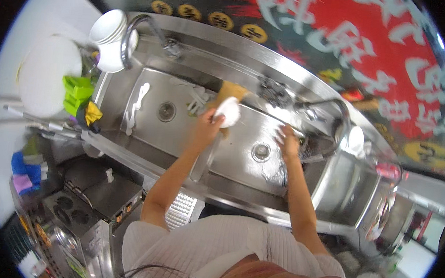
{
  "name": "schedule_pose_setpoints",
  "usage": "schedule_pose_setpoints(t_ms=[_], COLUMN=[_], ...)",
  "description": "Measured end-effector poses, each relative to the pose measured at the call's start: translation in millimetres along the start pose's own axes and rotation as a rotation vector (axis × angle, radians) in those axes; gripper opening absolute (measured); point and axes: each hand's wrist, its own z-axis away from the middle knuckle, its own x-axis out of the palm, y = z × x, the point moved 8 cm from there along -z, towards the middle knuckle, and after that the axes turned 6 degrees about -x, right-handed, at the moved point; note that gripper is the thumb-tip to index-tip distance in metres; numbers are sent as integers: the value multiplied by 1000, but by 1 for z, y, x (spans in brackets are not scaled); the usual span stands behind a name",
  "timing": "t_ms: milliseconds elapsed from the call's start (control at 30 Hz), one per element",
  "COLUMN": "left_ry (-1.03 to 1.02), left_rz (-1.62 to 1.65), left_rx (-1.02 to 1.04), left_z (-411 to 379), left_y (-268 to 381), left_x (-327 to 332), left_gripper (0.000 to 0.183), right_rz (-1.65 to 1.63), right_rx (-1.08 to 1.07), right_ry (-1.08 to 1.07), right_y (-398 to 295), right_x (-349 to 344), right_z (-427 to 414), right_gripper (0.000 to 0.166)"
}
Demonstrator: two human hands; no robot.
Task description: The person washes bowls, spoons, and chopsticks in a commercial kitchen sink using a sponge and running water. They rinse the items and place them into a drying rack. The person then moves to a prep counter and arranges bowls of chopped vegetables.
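My left hand [208, 125] grips a small white dish [230, 111] above the divider between two stainless steel basins. My right hand [289, 143] is over the right basin [237, 155], fingers apart and nothing seen in them. Just right of it is a dark, shiny vessel [316, 147], partly under the curved right faucet [346, 116]; its kind is unclear. White spoons [142, 92] lie along the left side of the left basin [149, 130]. More white spoons [198, 96] lie near its far right corner. A yellow-brown flat piece [231, 91] lies behind the dish.
A stack of white bowls [108, 32] stands by the left faucet [171, 46]. A black tangled heap [274, 91] sits on the back ledge. Bright green holders [76, 94] are at the left end. A third basin [339, 186] is at right, and a dark appliance [98, 192] stands below left.
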Motion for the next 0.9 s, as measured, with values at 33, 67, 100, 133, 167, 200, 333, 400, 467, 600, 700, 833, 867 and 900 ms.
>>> schedule_pose_setpoints(t_ms=[33, 67, 100, 133, 167, 200, 333, 400, 467, 600, 700, 833, 867, 900], left_ry=[-99, -189, -272, -294, -312, -322, -293, -322, -309, -396, -402, -427, -448, -432], left_rz=[51, 20, -14, 88, 190, 281, 235, 233, 136, -86, -94, 104, 144, 195], left_rx=[-57, -124, -183, -259, -338, -419, -450, -489, -545, -467, -417, -444, -485, -527], left_z=[6, 15, 23, 30, 38, 45, 49, 48, 44, 60, 70, 78, 75, 76], left_y=[-20, -17, -12, -17, -25, -28, -35, -50, -68, -46, -34, -36, -43, -47], left_x=[32, 72, 110, 141, 170, 194, 255, 278, 288, 308, 324, 333, 332, 331], left_gripper=[24, 26, 29, 29, 30, 31, 33, 35, 40, 41, 39, 39, 38, 39], right_rz=[22, -11, -28, -227, -425, -445, -336, -379, -364, -440, -439, -136, -67, 5], right_rx=[68, 99, 182, 215, 242, 175, 13, -40, -31, 71, 78, -206, -276, -345], right_ry=[-49, -80, 23, -13, -56, -2, 258, 350, 306, 154, 119, 182, 170, 158], right_y=[-7, -12, -22, -22, -24, -29, -43, -34, -38, -56, -59, -71, -80, -95], right_x=[26, 39, 46, 46, 42, 24, -47, -83, -88, -86, -91, -112, -112, -108], right_z=[21, 37, 54, 58, 60, 58, 51, 46, 50, 71, 79, 82, 86, 94], right_gripper=[56, 60, 55, 53, 51, 49, 41, 35, 36, 41, 40, 38, 37, 37])
